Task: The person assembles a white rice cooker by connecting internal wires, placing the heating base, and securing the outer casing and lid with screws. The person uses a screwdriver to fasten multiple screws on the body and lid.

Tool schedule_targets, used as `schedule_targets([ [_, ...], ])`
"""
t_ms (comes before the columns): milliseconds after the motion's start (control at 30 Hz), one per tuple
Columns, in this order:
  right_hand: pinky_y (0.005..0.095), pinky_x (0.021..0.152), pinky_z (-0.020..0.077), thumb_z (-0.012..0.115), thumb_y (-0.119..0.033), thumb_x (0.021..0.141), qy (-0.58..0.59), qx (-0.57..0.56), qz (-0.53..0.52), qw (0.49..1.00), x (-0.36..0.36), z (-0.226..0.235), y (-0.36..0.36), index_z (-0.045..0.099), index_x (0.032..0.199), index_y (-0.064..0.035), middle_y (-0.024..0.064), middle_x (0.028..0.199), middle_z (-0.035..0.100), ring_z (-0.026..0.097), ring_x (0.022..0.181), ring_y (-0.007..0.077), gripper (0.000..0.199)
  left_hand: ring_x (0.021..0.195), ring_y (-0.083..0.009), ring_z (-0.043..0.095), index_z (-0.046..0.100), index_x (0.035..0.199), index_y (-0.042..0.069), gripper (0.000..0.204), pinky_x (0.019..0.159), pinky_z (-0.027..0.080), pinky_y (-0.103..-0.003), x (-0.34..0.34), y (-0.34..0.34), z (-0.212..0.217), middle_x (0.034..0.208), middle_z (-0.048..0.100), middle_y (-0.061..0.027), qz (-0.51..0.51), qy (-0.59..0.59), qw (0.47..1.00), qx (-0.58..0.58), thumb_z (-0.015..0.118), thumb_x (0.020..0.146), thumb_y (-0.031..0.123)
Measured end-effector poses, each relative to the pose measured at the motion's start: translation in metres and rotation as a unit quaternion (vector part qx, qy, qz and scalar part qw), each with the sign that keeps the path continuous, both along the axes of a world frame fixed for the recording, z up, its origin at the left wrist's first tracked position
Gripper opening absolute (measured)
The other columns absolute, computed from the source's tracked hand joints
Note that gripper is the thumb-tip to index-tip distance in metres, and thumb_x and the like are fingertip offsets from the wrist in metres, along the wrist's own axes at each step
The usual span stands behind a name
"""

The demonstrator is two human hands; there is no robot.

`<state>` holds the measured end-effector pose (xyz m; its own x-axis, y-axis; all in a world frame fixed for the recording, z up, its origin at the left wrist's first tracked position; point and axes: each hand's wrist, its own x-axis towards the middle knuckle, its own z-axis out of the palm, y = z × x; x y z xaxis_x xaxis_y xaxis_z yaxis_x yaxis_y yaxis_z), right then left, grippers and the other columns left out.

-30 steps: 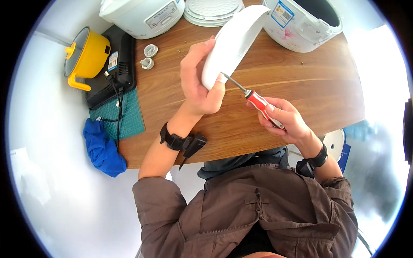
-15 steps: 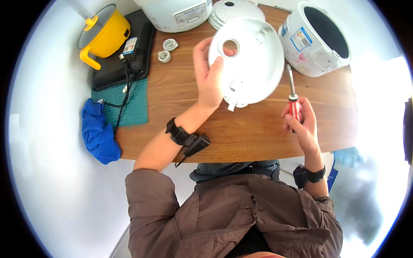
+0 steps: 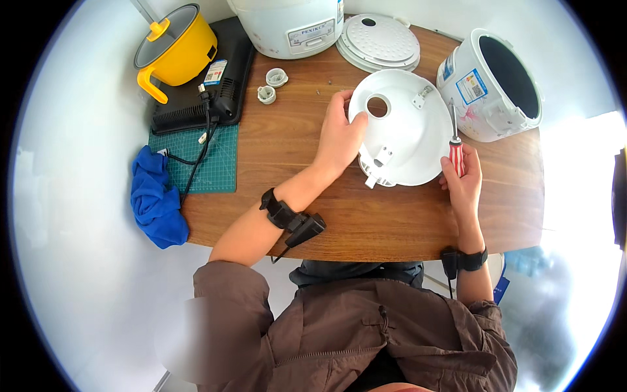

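My left hand point(image 3: 343, 134) is closed on the left rim of a round white rice cooker lid shell point(image 3: 415, 140), thumb on top beside its round hole. The shell's hollow inner side faces up, with small hinge-like fittings at its upper right and lower left. In my right hand point(image 3: 464, 176) is a screwdriver point(image 3: 456, 155) with a red and white striped handle, its metal shaft pointing away from me. The screwdriver stands just right of the shell's edge; whether they touch I cannot tell.
A white cooker body point(image 3: 493, 91) with a dark inside leans at the far right. Behind are a perforated white lid part point(image 3: 382, 39) and another white cooker point(image 3: 290, 32). Two small white caps point(image 3: 277, 77), a yellow pot point(image 3: 175, 55), a black appliance point(image 3: 219, 98), a green mat point(image 3: 222, 160) and a blue cloth point(image 3: 153, 196) lie leftward.
The shell has turned to show its inner side more squarely and sits lower in view. The screwdriver has come closer to its right edge. The whole view has shifted slightly.
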<state>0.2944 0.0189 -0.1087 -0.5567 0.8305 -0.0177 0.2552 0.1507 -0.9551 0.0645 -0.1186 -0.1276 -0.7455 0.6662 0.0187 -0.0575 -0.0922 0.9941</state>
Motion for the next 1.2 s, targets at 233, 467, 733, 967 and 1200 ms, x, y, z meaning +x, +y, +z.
schedule_targets([
  [233, 0.0221, 0.052, 0.0469, 0.071, -0.011, 0.094, 0.016, 0.02, -0.018, 1.0, -0.004, -0.006, 0.012, 0.057, 0.127, -0.001, 0.0018, 0.089, 0.065, 0.057, 0.061, 0.0067, 0.037, 0.091, -0.0251, 0.067, 0.068, 0.111, 0.0, 0.024, 0.082, 0.053, -0.036, -0.066, -0.015, 0.025, 0.105, 0.067, -0.0151, 0.083, 0.386, 0.903, -0.172, 0.068, 0.097, 0.019],
  [467, 0.0224, 0.053, 0.0478, 0.071, -0.01, 0.093, 0.015, 0.014, -0.02, 1.0, -0.005, -0.008, 0.009, 0.057, 0.126, -0.0004, 0.0019, 0.088, 0.065, 0.057, 0.061, 0.0067, 0.037, 0.087, -0.035, 0.065, 0.071, 0.1, 0.0, 0.012, 0.078, 0.053, -0.042, -0.097, -0.03, -0.004, 0.097, 0.064, -0.0158, 0.028, 0.539, 0.824, -0.171, 0.07, 0.088, 0.001],
  [733, 0.0226, 0.054, 0.0486, 0.071, -0.01, 0.094, 0.024, 0.031, -0.019, 0.999, -0.005, -0.005, 0.006, 0.057, 0.126, -0.0008, 0.0021, 0.089, 0.065, 0.057, 0.062, 0.0068, 0.036, 0.089, -0.0363, 0.064, 0.07, 0.093, 0.0, 0.006, 0.078, 0.052, -0.044, -0.097, -0.028, -0.005, 0.091, 0.064, -0.0154, 0.039, 0.553, 0.804, -0.214, 0.07, 0.087, 0.001],
  [967, 0.0227, 0.053, 0.0484, 0.072, -0.01, 0.094, 0.029, 0.023, -0.017, 0.999, -0.006, -0.006, 0.007, 0.057, 0.127, -0.0004, 0.0022, 0.09, 0.065, 0.057, 0.063, 0.0067, 0.037, 0.084, -0.0348, 0.066, 0.065, 0.101, 0.0, 0.01, 0.075, 0.053, -0.042, -0.101, -0.025, -0.016, 0.09, 0.066, -0.0165, 0.075, 0.559, 0.807, -0.174, 0.065, 0.092, 0.001],
  [1200, 0.0219, 0.051, 0.0469, 0.071, -0.009, 0.093, 0.019, 0.028, -0.021, 0.999, -0.006, -0.007, 0.007, 0.058, 0.128, -0.0004, 0.0019, 0.089, 0.066, 0.057, 0.062, 0.0068, 0.038, 0.081, -0.0149, 0.07, 0.069, 0.11, -0.001, 0.013, 0.075, 0.056, -0.027, -0.087, -0.017, 0.001, 0.094, 0.074, -0.0081, 0.079, 0.262, 0.957, -0.098, 0.061, 0.1, 0.003],
])
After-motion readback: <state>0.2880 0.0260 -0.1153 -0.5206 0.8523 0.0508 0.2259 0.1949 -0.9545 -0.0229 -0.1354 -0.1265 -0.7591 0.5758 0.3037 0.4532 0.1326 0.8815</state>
